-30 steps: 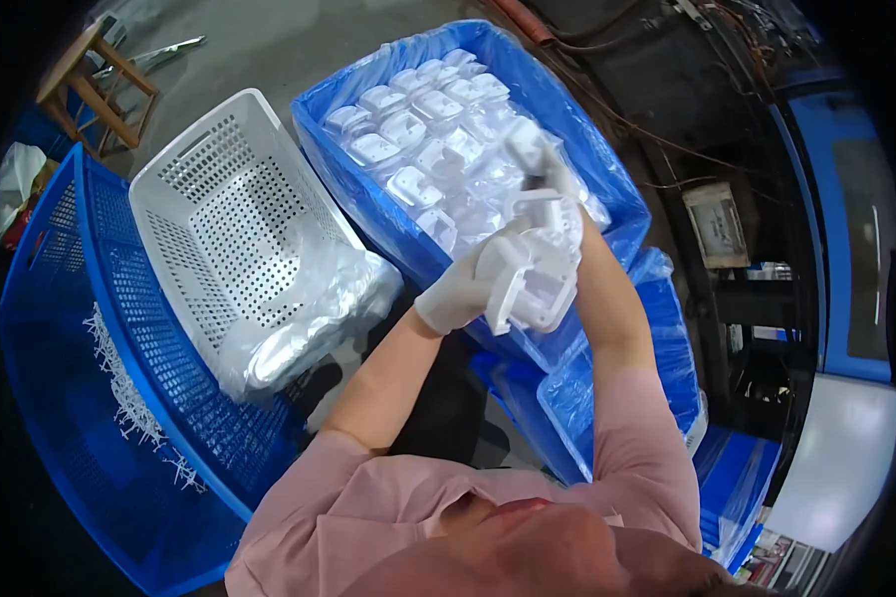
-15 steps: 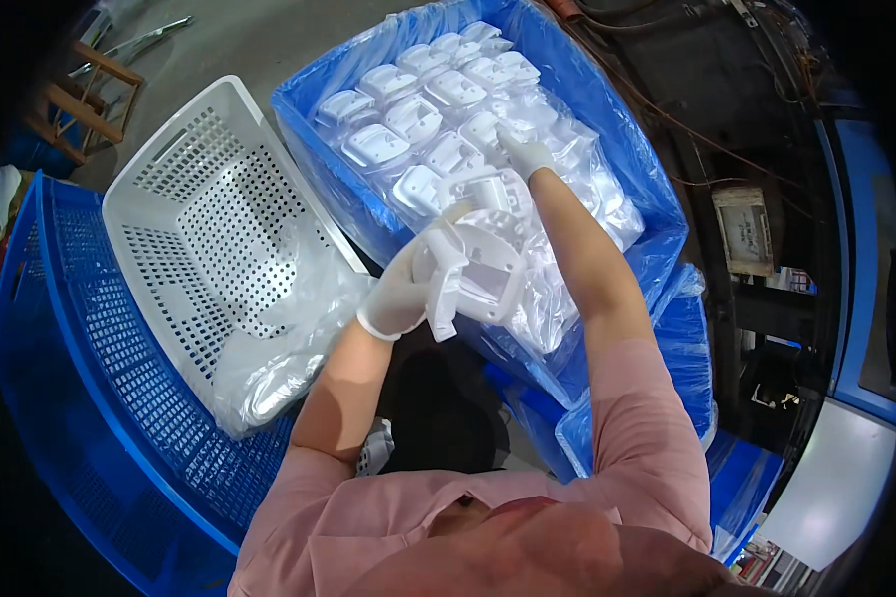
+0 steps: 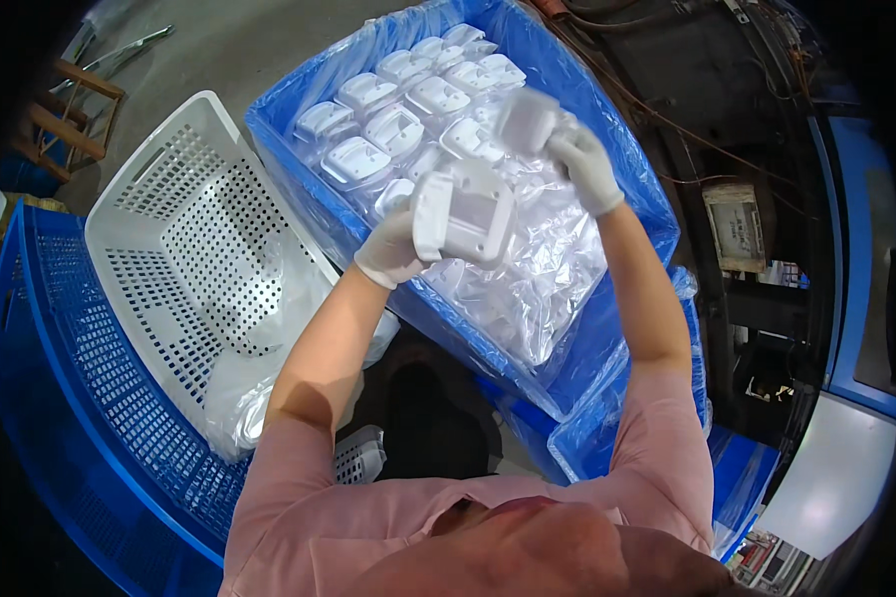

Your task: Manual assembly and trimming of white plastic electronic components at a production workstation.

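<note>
My gloved left hand (image 3: 393,251) grips white molded plastic housings (image 3: 483,219) by their left side, above the near left part of a blue bin (image 3: 622,139). More than one may be stacked there; I cannot tell. Farther right, my gloved right hand (image 3: 585,167) is closed on another white plastic part (image 3: 526,121), smeared by motion, held over the bin. Rows of similar white housings (image 3: 356,161) lie in the bin's far left half. Crumpled clear plastic film (image 3: 538,308) covers the contents nearer me.
Left of the bin stands a white perforated basket (image 3: 134,284) with clear plastic bags (image 3: 239,403) in it. A blue mesh crate (image 3: 80,398) curves along the far left. Another blue lined bin (image 3: 592,438) is close on my right. Dark machinery with cables (image 3: 657,119) borders the right side.
My right hand was reaching down among the housings; now it is farther right with a white part lifted in it. My left hand keeps its housings, and their tilt has changed.
</note>
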Motion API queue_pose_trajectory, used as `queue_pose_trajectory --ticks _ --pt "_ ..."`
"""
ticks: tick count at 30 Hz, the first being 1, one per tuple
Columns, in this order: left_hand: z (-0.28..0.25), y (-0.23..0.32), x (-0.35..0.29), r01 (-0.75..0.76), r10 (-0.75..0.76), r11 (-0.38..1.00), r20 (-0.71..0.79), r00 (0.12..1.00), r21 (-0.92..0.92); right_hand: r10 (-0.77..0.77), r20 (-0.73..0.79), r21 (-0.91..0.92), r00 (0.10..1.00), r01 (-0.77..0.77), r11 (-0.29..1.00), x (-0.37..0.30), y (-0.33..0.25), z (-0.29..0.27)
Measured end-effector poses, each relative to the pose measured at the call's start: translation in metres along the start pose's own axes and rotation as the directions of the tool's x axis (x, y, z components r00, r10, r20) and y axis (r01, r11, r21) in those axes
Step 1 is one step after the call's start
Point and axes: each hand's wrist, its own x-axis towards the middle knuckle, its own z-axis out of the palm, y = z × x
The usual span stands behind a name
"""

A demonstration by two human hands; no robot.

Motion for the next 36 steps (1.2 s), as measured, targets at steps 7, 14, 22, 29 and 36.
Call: queue_pose_trajectory --ticks 7,14,22,29,36 --pt "-0.02 -0.004 0.005 -0.004 0.007 0.977 0.01 1.0 -0.211 -0.218 0.331 -0.937 0.918 0.293 -0.192 0.094 0.061 -0.008" --pt "-0.028 -0.013 -0.001 -0.199 0.204 0.927 0.019 0.979 0.319 -0.223 0.413 -0.9 0.883 0.359 -0.246 0.098 0.078 0.005" --pt "0.0 0.0 0.012 -0.003 0.02 0.991 -0.133 0.991 0.131 0.19 0.224 -0.066 0.956 -0.18 0.982 -0.019 -0.026 0.033" --pt "0.017 0.001 0.013 0.058 0.036 0.947 -0.285 0.958 0.316 -0.311 0.384 -0.466 0.869 0.473 0.748 -0.056 -0.068 0.049" --pt "-0.005 -0.012 0.013 -0.252 0.463 0.592 -0.066 0.884 0.766 -0.28 -0.342 -0.153 0.897 0.241 0.958 -0.004 -0.011 0.015"
